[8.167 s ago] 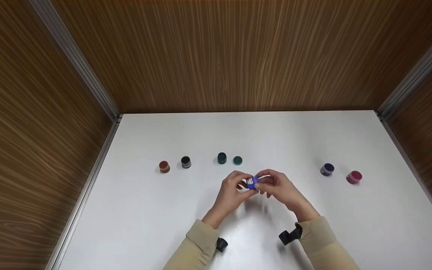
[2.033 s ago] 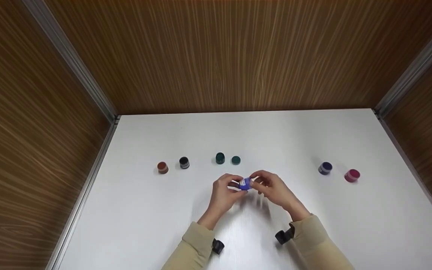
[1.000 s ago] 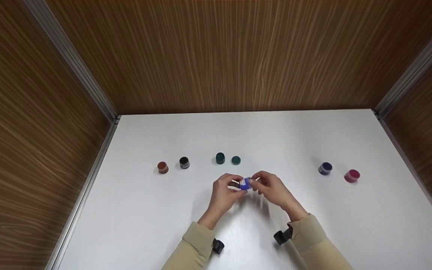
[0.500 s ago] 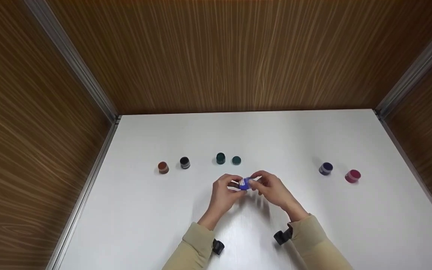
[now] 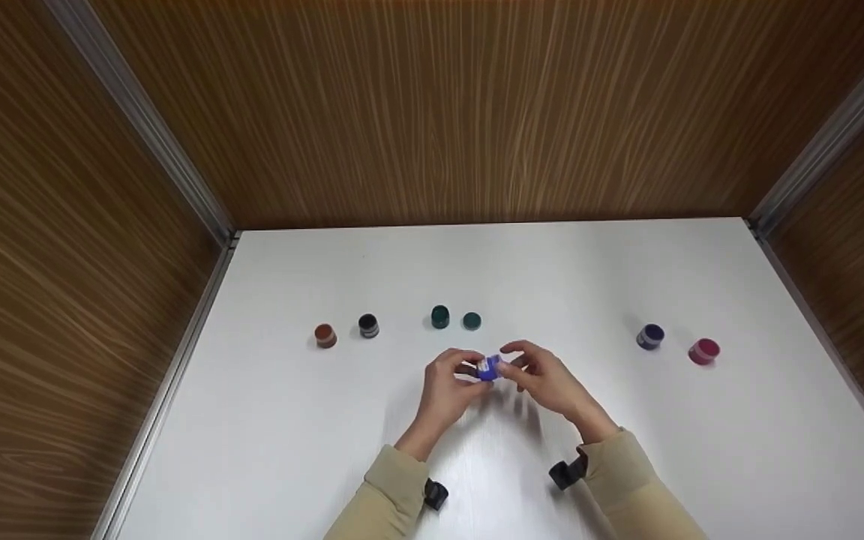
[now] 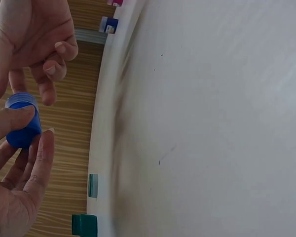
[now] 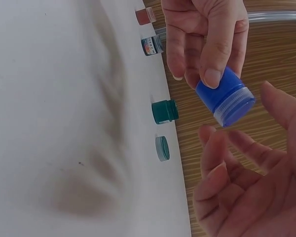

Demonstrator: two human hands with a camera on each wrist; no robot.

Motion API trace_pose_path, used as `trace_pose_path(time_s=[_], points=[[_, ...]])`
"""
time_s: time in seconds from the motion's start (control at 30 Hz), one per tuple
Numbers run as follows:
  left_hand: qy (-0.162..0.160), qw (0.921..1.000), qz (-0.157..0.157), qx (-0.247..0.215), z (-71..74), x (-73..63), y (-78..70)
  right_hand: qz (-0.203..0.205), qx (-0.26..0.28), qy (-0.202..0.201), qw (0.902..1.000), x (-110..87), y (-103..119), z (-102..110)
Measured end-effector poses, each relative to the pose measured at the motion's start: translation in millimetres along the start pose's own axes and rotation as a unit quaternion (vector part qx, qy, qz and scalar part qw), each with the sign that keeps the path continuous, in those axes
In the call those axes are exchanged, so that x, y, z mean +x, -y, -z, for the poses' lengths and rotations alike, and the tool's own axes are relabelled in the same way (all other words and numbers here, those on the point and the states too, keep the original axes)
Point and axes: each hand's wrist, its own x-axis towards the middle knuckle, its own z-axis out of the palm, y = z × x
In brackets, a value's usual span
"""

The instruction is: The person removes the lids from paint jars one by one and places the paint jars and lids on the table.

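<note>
A small blue paint jar [image 5: 487, 367] is held up off the white table, tilted, with its ridged clear-edged lid [image 7: 237, 107] on. My left hand [image 5: 445, 388] grips the jar's body between thumb and fingers, the left thumb pressed on its side in the left wrist view. Around the lid end, my right hand [image 5: 552, 384] has its thumb and fingers spread. The right wrist view shows a gap between the right thumb [image 7: 281, 102] and the lid, with the curved right fingers just below it.
Behind the hands stand a green jar [image 5: 440, 317] and a loose green lid [image 5: 472, 321]. An orange-brown jar [image 5: 325, 336] and a black jar [image 5: 368, 326] are left, a purple jar [image 5: 650, 337] and a pink jar [image 5: 703, 352] right. Wood-grain panels [image 5: 432, 112] enclose the table.
Compared with the oldest frame, both hands and the blue jar sit slightly further left. Since half a second ago, the right fingers have spread away from the lid; the left grip stays.
</note>
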Motion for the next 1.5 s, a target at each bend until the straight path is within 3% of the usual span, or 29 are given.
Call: trace_pose_path(time_s=[0.3,0.53,1.1,1.5], points=[[0.008,0.9999,-0.009,-0.001,0.3,-2.6,-3.6,0.014,0.005,-0.004,0.9999,-0.5,1.5,0.4],[0.02,0.9997,0.011,-0.011,3.2,-2.6,-4.5,0.029,0.0,0.017,0.9994,-14.3,40.0,7.7],[0.065,0.9974,0.027,-0.009,9.9,-4.4,-0.6,0.101,-0.008,0.056,0.9933,-15.3,35.0,13.9],[0.084,0.9958,0.036,-0.007,10.6,-4.5,-1.9,0.104,-0.013,0.064,0.9924,-16.2,34.4,16.9]])
